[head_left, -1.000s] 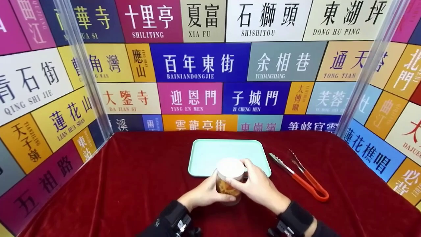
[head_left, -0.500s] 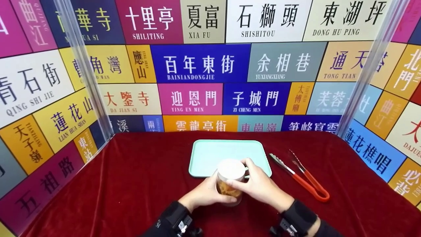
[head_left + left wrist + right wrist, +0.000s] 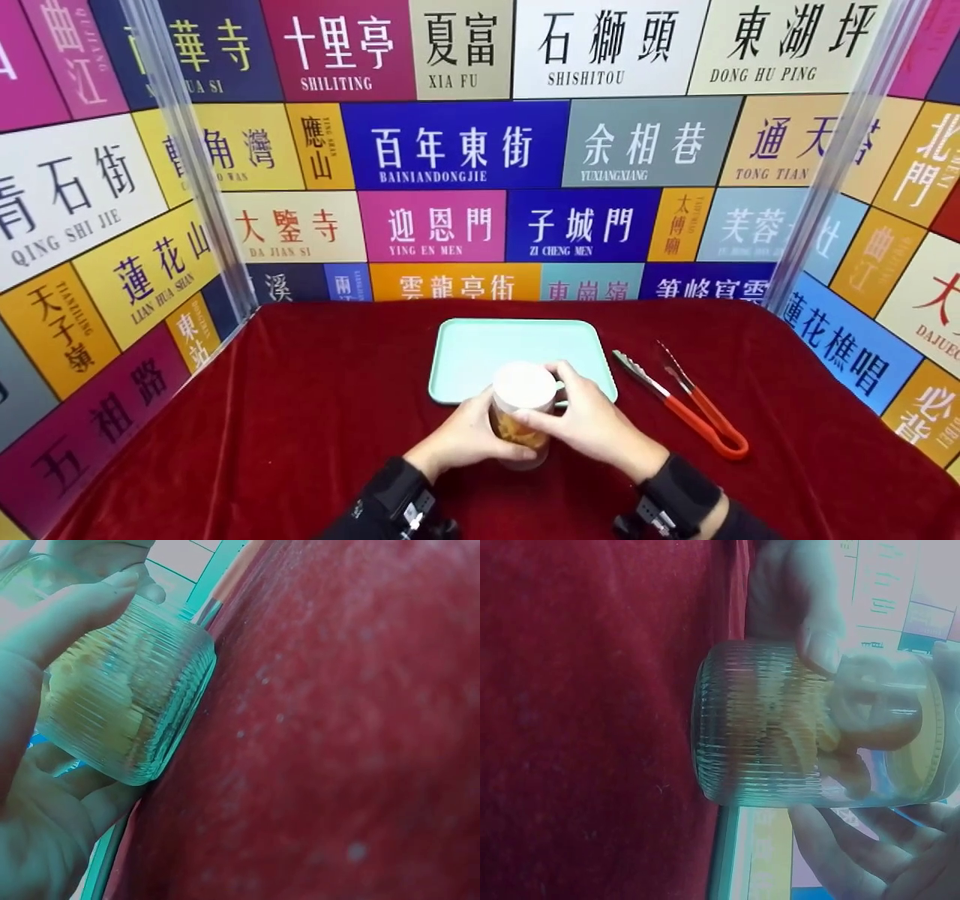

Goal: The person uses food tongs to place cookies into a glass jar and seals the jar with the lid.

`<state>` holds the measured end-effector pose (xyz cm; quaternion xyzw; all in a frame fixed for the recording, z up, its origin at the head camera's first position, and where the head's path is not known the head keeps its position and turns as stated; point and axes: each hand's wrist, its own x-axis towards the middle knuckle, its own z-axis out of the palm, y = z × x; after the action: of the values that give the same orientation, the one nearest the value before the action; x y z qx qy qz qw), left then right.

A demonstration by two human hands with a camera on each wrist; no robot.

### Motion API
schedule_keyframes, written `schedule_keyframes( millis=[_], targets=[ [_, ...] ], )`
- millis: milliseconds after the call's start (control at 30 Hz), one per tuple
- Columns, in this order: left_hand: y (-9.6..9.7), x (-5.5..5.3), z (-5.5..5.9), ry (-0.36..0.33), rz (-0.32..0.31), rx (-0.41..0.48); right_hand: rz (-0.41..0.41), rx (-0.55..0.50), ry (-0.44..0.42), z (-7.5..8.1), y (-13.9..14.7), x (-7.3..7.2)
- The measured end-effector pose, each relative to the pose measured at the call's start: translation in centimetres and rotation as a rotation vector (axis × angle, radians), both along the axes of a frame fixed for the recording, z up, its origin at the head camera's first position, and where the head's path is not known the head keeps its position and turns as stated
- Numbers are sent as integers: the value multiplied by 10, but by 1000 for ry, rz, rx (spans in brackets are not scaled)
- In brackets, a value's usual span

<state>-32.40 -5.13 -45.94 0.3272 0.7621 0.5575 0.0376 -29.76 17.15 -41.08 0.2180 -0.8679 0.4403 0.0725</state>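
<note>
Between both hands, a ribbed clear glass jar (image 3: 510, 431) stands upright on the red cloth, its round whitish lid (image 3: 525, 382) on top. Yellow-orange pieces show through the glass in the left wrist view, where the jar (image 3: 112, 709) appears tilted by the camera's angle. My left hand (image 3: 466, 436) grips the body from the left, thumb across the near side. On the other side my right hand (image 3: 600, 424) holds the upper part, its thumb in front just under the lid and its fingers behind. The right wrist view shows the jar's (image 3: 757, 731) ribbed lower half and fingers around it.
A mint-green tray (image 3: 472, 352) lies just behind the jar. To its right are metal tongs (image 3: 701, 420) with red handles, spread apart. Red velvet cloth (image 3: 300, 420) covers the table, and panels of place names (image 3: 457, 142) stand around the back and sides.
</note>
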Motion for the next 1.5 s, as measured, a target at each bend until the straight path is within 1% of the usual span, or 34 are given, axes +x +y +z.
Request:
schedule_keyframes(
  millis=[133,233,300,333,400,467,567,633,733,833,933,1067,1133,1267,1367,1500],
  targets=[
    [-3,1,3,-1,31,13,37,-7,14,1,-1,-2],
    [-5,0,6,2,72,37,65,-12,17,4,1,-4],
    [-7,-1,8,-3,114,63,62,20,40,6,4,-4],
    [-8,-2,9,-4,139,78,50,55,63,7,6,-5],
    [-12,-3,13,-1,199,111,22,144,126,8,10,-6],
    [-17,-6,16,18,274,132,-12,238,196,8,15,-7],
    [-26,-11,22,65,401,144,-43,326,254,8,22,-10],
    [-32,-15,26,85,479,149,-59,358,271,8,27,-11],
    [-41,-20,32,103,568,151,-76,396,279,9,33,-13],
    [-50,-23,37,130,631,131,-94,431,279,8,37,-16],
    [-62,-26,39,163,693,96,-111,472,273,6,41,-20],
    [-79,-34,38,174,778,66,-125,533,246,3,44,-22],
    [-88,-38,36,156,822,53,-130,556,225,2,46,-23],
    [-107,-47,31,96,895,12,-143,586,192,1,47,-24],
    [-120,-52,25,63,926,-10,-142,600,181,-1,48,-24],
    [-135,-54,13,47,944,-29,-134,619,173,-1,48,-24]
  ],
)
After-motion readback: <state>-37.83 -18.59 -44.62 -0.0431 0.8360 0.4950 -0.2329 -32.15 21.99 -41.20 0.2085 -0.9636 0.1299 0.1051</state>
